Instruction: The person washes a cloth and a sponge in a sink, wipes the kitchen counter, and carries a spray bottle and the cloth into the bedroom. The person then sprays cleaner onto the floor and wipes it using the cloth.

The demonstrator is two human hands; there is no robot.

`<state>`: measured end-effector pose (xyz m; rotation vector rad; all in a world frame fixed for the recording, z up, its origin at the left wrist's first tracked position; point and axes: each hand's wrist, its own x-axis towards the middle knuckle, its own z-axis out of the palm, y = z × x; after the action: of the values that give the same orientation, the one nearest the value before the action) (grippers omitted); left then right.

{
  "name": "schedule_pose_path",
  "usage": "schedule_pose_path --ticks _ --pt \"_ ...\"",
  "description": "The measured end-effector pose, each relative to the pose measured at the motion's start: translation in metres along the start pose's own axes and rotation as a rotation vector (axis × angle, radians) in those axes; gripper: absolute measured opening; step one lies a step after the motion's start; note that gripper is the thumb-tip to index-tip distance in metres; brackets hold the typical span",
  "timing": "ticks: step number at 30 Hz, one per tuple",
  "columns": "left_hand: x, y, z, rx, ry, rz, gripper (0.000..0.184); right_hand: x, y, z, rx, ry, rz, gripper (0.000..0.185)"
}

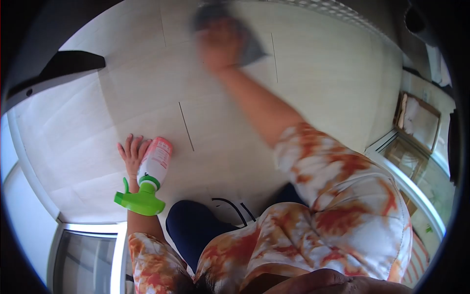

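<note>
My left hand [131, 153] lies flat on the pale tiled floor [235, 157], fingers spread. Right beside it is a spray bottle [155, 159], white and pink with a green trigger head that covers part of my left wrist and forearm. I cannot tell whether the bottle touches the hand. Far ahead, at the top of the view, my right hand [221, 44] is on a grey cloth [252, 49], pressing it to the floor with the arm stretched out. Motion blurs this hand and the cloth, and the fingers are partly smeared.
A dark furniture leg or base [73, 66] juts in from the left. White-framed glass panels [90, 255] are at lower left, with another glass door [416, 181] on the right. A perforated light edge [338, 12] runs along the top. My dark-clothed knee [191, 225] is on the floor.
</note>
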<state>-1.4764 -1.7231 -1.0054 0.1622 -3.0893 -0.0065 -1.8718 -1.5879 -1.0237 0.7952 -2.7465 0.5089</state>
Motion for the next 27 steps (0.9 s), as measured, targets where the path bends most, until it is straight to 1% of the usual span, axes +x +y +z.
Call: schedule_pose_path --ticks 1,2,3,4,5,6,8,9,10,11,12,13,14,15,16,17,19,20,21,22,23,24,25,26,27 --pt "0.001 0.002 -0.005 -0.035 -0.049 -0.044 0.064 0.0 -0.07 -0.01 0.156 -0.204 -0.033 0.046" --pt "0.002 0.004 -0.006 -0.048 -0.04 -0.072 0.064 -0.012 -0.123 0.002 0.267 -0.23 -0.113 0.044" --pt "0.0 0.005 -0.006 -0.046 -0.046 -0.069 0.062 -0.019 -0.16 -0.007 0.274 -0.361 -0.254 0.045" --pt "0.001 0.004 -0.005 -0.04 -0.05 -0.061 0.06 -0.029 -0.179 -0.002 0.428 -0.433 -0.369 0.046" --pt "-0.001 0.003 -0.003 -0.034 -0.033 -0.056 0.055 -0.026 -0.18 -0.007 0.434 -0.542 -0.434 0.047" --pt "-0.001 0.004 -0.004 -0.055 -0.036 -0.07 0.055 -0.022 -0.165 -0.012 0.421 -0.564 -0.441 0.047" --pt "0.002 0.005 -0.003 -0.108 0.014 -0.136 0.035 0.014 -0.105 -0.018 0.297 -0.486 -0.639 0.042" --pt "0.002 0.006 -0.004 -0.097 0.026 -0.145 0.033 0.032 -0.067 -0.018 0.237 -0.346 -0.638 0.041" --pt "0.002 0.007 -0.004 -0.097 0.033 -0.177 0.033 0.043 -0.02 -0.018 0.211 -0.198 -0.565 0.038" --pt "0.003 0.006 -0.004 -0.105 0.054 -0.163 0.033 0.059 0.033 -0.029 0.072 -0.166 -0.571 0.036" --pt "0.003 0.005 -0.004 -0.115 0.067 -0.138 0.033 0.074 0.108 -0.031 0.227 -0.133 -0.57 0.034" --pt "0.004 0.005 -0.005 -0.117 0.062 -0.143 0.033 0.076 0.17 -0.051 0.066 -0.088 -0.529 0.033" --pt "0.005 0.005 -0.006 -0.121 0.066 -0.15 0.033 0.077 0.226 -0.071 -0.068 -0.146 -0.378 0.038" --pt "0.005 0.007 -0.007 -0.126 0.07 -0.156 0.033 0.077 0.291 -0.074 -0.279 -0.077 -0.313 0.044" --pt "0.006 0.008 -0.008 -0.124 0.066 -0.157 0.033 0.075 0.342 -0.072 -0.338 -0.113 0.077 0.054" --pt "0.006 0.007 -0.007 -0.116 0.068 -0.153 0.034 0.079 0.332 -0.069 -0.329 -0.113 0.077 0.054" --pt "0.006 0.005 -0.01 -0.115 0.042 -0.122 0.034 0.07 0.298 -0.074 -0.408 -0.009 0.608 0.06" --pt "0.009 0.006 -0.014 -0.155 0.024 -0.135 0.037 0.071 0.293 -0.063 -0.412 -0.073 0.478 0.061" --pt "0.01 0.011 -0.019 -0.194 0.013 -0.159 0.04 0.072 0.329 -0.019 -0.52 -0.076 0.032 0.057" --pt "0.011 0.017 -0.024 -0.196 0.012 -0.158 0.04 0.06 0.237 -0.036 -0.336 -0.186 -0.03 0.051" --pt "0.014 0.02 -0.03 -0.19 -0.005 -0.176 0.044 0.04 0.163 -0.029 -0.349 -0.118 -0.148 0.046" --pt "0.019 0.024 -0.034 -0.178 -0.012 -0.19 0.049 0.023 0.092 -0.02 -0.104 0.013 -0.227 0.04" --pt "0.02 0.028 -0.036 -0.189 -0.003 -0.203 0.058 0.004 0.026 -0.023 -0.068 -0.301 -0.261 0.043" --pt "0.019 0.03 -0.035 -0.184 0.007 -0.187 0.058 -0.02 -0.034 -0.029 0.16 -0.37 -0.198 0.046" --pt "0.016 0.026 -0.032 -0.175 0.001 -0.17 0.06 -0.052 -0.077 -0.013 0.255 -0.245 -0.419 0.049"
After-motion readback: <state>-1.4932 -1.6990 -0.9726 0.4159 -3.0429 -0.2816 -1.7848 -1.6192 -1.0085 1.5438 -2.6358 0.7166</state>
